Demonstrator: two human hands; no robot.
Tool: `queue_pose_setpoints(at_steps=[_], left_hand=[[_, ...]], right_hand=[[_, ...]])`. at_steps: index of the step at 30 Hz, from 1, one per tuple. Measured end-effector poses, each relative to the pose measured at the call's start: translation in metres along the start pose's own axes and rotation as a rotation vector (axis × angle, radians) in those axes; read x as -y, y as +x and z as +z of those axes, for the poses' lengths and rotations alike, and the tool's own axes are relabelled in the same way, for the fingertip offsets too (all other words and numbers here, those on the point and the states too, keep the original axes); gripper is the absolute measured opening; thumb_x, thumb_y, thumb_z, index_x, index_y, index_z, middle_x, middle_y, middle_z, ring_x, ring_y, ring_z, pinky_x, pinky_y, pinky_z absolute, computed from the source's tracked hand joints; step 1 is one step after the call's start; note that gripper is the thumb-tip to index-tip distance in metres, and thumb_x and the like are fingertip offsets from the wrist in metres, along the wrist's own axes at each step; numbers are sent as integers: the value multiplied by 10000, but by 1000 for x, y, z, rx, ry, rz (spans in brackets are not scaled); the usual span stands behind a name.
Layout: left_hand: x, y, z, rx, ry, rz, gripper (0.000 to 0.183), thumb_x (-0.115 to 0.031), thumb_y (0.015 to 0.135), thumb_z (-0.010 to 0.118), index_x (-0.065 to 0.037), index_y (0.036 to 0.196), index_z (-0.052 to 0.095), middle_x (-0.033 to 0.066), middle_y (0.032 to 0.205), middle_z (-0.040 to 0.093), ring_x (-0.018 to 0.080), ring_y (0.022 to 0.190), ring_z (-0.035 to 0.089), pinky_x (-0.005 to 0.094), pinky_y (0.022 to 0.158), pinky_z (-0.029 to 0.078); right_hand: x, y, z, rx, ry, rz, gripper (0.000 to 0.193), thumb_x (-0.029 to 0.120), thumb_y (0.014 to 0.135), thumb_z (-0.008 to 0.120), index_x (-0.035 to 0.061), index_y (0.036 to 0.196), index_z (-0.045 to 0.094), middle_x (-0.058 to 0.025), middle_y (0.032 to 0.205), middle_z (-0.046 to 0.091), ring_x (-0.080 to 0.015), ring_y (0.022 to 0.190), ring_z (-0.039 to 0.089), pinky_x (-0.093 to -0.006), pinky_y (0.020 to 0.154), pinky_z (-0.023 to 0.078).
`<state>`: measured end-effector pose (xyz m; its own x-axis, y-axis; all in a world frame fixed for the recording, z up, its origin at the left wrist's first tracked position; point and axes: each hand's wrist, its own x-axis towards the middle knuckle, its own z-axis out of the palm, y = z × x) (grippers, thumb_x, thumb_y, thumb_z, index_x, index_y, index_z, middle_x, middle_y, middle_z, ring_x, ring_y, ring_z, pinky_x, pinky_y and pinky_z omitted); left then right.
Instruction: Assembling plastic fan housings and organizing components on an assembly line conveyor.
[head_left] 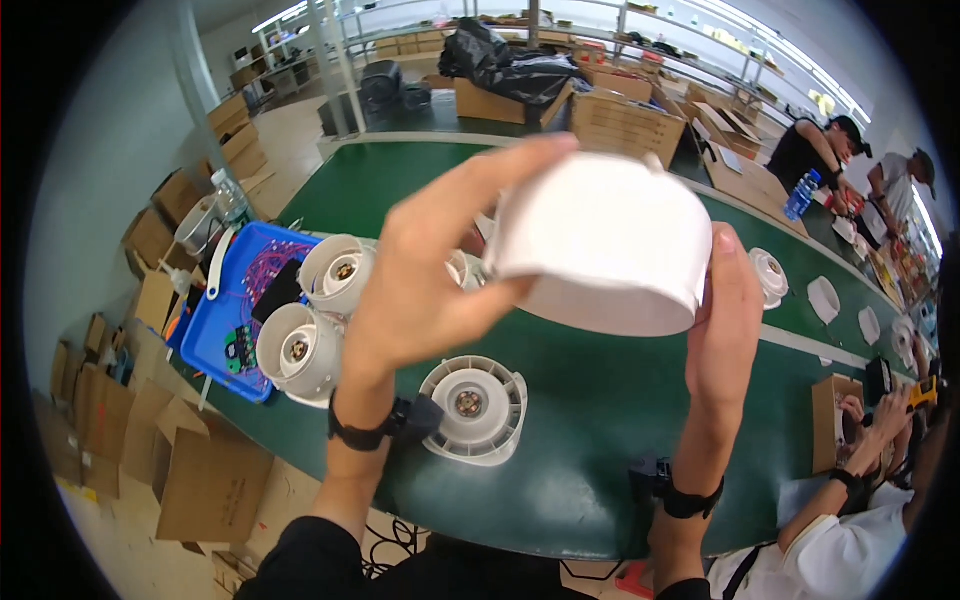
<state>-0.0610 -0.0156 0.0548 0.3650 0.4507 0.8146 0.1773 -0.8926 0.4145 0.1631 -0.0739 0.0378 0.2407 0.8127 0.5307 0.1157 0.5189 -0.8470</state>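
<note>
Both my hands hold up a white round plastic housing [605,235], tilted above the green table. Its left side is gripped between the thumb and fingers of my left hand [440,255]. Against its right edge press the fingers of my right hand [722,310]. The housing is slightly smeared by motion, and its inside is hidden from me. Below it, near my left wrist, a white round base with ribs and a metal centre [474,410] lies on the table. Left of my left hand stand white cup-shaped housings [300,350] with small motor parts inside.
A blue tray [215,345] with purple wires and a green circuit board is at the left table edge. More white parts [825,300] lie to the right. At the lower right a co-worker holds a yellow power tool [925,393] by a cardboard box [826,430]. Cartons [215,485] lie on the floor.
</note>
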Motion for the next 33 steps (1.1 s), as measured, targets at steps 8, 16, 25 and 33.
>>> queue_pose_setpoints(at_steps=[8,16,25,33], left_hand=[[142,66,-92,300,401,-677,371,-189,908,521,-6,1227,572,126,937,687,199,756,703,321,589,585],[350,-22,-145,407,542,-1682,391,-197,929,458,131,1035,642,236,967,716,278,721,732,323,654,606],[338,-19,-169,332,1090,-925,695,-413,808,668,-5,1350,515,239,1268,614,357,1158,616,443,986,484],[41,-54,-8,1176,39,-256,839,-409,802,707,-92,1488,342,261,1420,454,401,1300,463,473,1082,374]], right_hand=[[0,3,-3,150,-83,-34,158,117,973,555,-8,1045,619,-59,1004,643,-116,925,610,-260,710,514],[-11,0,7,342,-254,8,121,89,915,610,-18,961,644,-83,851,673,-143,800,635,-283,698,521],[0,2,1,339,-235,-28,126,95,907,619,-15,964,645,-77,824,671,-139,779,638,-280,686,515],[-3,4,-16,326,-305,-34,122,91,895,624,-12,958,644,-83,819,677,-143,744,637,-274,660,494]])
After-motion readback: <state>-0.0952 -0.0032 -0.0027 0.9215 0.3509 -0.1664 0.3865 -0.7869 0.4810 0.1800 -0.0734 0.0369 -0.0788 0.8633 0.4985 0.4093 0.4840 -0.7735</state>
